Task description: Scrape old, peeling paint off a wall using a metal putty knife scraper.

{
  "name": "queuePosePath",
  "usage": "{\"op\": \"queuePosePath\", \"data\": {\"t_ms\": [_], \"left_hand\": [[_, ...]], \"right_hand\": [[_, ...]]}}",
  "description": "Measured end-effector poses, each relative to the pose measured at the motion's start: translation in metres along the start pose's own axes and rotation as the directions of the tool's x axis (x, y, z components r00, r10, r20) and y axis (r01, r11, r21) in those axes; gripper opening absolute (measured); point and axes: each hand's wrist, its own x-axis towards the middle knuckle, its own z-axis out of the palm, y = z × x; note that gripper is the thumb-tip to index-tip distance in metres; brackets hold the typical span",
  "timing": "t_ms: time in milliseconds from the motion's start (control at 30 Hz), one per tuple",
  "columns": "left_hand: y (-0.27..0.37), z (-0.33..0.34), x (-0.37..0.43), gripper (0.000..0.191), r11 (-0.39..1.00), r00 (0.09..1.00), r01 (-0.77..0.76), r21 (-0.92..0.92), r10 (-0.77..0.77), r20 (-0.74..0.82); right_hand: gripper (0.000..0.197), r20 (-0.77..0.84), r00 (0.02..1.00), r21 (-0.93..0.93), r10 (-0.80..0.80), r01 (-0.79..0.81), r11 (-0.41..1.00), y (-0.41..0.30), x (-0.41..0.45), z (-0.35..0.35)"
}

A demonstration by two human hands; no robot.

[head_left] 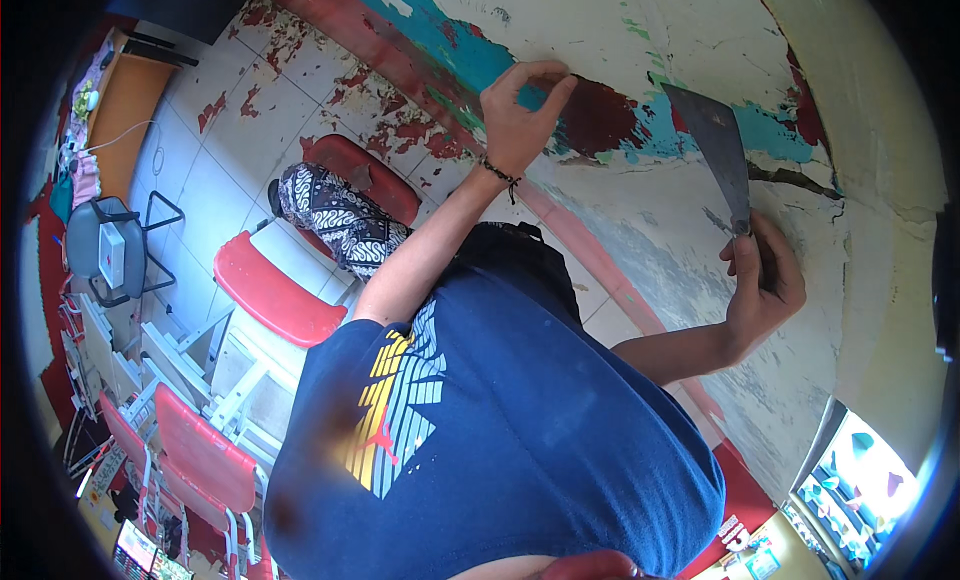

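My right hand [765, 287] grips a putty knife [712, 137] low down, its broad grey metal blade rising toward peeling paint on the wall [690, 24]. The handle is hidden by the fingers. I cannot tell whether the blade's edge touches the wall. My left hand [517, 111], with a dark braided bracelet [501, 176] at the wrist, is in front of a dark red and turquoise paint patch [600, 118]. Its thumb and index fingertips come close together; whether they pinch anything is unclear. A dark crack [795, 178] runs through the plaster beside the blade.
Red and cream paint flakes [405, 133] litter the tiled floor [232, 152] along the wall. Nearby are red-seated chairs [277, 287], a leg in patterned cloth [345, 212], and a grey chair [112, 242] bearing a white box. A wooden desk [135, 114] stands beyond.
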Motion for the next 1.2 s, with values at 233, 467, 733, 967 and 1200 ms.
{"op": "queuePosePath", "data": {"t_ms": [233,467,733,967,1200], "left_hand": [[-0.002,0.002,0.000,0.017,1.000,0.999,-0.017,-0.009,0.017,0.037],[-0.010,-0.003,0.006,0.012,0.991,0.985,-0.109,0.079,0.097,0.143],[-0.007,-0.005,0.003,0.012,0.988,0.989,-0.103,0.113,0.090,0.114],[-0.009,-0.005,0.008,0.013,0.943,0.965,-0.250,0.220,0.222,0.141],[-0.011,-0.005,0.004,0.010,0.912,0.946,-0.309,0.270,0.266,0.186]], "right_hand": [[0.027,-0.001,1.000,-0.008,0.005,-0.005,1.000,0.000,0.000,0.000],[0.027,-0.011,1.000,-0.028,0.007,-0.008,1.000,0.000,0.000,0.000],[0.027,0.010,1.000,-0.011,0.001,-0.001,1.000,-0.001,0.000,0.000],[0.027,-0.010,1.000,-0.020,0.003,-0.003,1.000,-0.002,0.000,0.002],[0.027,-0.007,1.000,-0.027,0.013,-0.013,1.000,-0.002,0.000,0.001]]}}
